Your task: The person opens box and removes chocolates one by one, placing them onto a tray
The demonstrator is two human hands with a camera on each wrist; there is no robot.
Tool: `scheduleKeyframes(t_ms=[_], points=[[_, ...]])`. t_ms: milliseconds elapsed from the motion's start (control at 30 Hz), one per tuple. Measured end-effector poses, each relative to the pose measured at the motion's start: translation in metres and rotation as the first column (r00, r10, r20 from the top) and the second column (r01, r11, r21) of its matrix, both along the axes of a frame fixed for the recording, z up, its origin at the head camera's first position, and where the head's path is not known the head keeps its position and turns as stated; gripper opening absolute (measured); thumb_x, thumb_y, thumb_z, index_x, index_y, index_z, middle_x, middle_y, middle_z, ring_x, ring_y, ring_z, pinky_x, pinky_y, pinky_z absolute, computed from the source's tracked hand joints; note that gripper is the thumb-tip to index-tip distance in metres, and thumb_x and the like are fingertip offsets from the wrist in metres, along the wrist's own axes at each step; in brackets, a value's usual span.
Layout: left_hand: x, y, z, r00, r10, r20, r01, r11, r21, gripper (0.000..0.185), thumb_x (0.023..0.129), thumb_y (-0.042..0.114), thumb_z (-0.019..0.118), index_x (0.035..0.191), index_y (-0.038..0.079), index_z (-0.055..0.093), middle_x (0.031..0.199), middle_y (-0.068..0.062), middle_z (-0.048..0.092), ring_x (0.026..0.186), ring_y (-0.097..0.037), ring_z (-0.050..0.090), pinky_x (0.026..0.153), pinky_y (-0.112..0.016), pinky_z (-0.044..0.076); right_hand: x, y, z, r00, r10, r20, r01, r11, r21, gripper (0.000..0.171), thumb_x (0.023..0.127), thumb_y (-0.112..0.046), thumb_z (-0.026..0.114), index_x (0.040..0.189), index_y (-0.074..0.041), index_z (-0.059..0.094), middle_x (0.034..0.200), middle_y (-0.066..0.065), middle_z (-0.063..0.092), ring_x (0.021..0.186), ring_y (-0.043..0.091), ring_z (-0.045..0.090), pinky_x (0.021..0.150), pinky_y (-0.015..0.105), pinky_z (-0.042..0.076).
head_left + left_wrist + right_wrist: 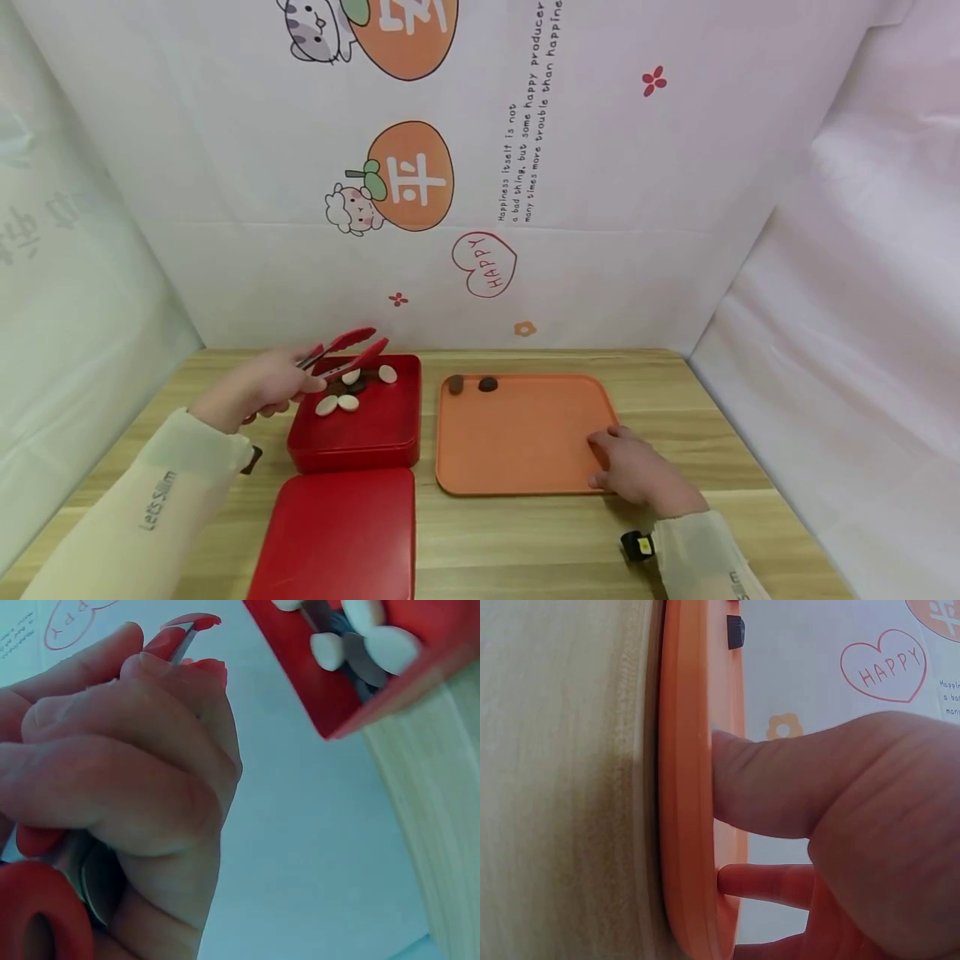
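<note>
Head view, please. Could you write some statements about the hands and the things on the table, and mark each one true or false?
1. The left hand holds the red tongs. True.
2. The tongs are squeezed fully together. False: their ends stand apart.
3. The right hand touches the orange tray. True.
4. The two pieces on the tray are white. False: they are two dark pieces.
5. Some white pieces lie in the red box. True.
6. The red lid lies on top of the box. False: the red lid lies on the table, on the person's side of the box.
</note>
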State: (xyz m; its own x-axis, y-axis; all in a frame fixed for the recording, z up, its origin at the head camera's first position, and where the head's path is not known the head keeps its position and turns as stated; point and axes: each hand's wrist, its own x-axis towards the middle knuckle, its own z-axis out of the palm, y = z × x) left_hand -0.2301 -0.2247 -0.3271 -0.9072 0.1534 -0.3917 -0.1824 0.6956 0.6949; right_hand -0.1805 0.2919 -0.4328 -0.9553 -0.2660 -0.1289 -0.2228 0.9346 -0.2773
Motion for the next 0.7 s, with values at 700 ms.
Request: scheduleKeyframes(t_ms=[700], points=[[0.006,0.002,-0.04,0.999,-0.049,-0.008,0.049,0.998,0.045,0.076,0.096,0.015,0.065,0.158,0.003,0.022,0.06,-0.003,0.043,0.043,-0.014,0.026,0.042,-0.027,0.025,0.0,-0.001,-0.001,1.0,-0.002,-0.001,0.002,1.0,0.003,0.063,0.085,-0.023,0.081,0.136,0.003,0.055,0.14,0.036,0.041,0.126,0.052,0.043,0.097,0.06,0.04]])
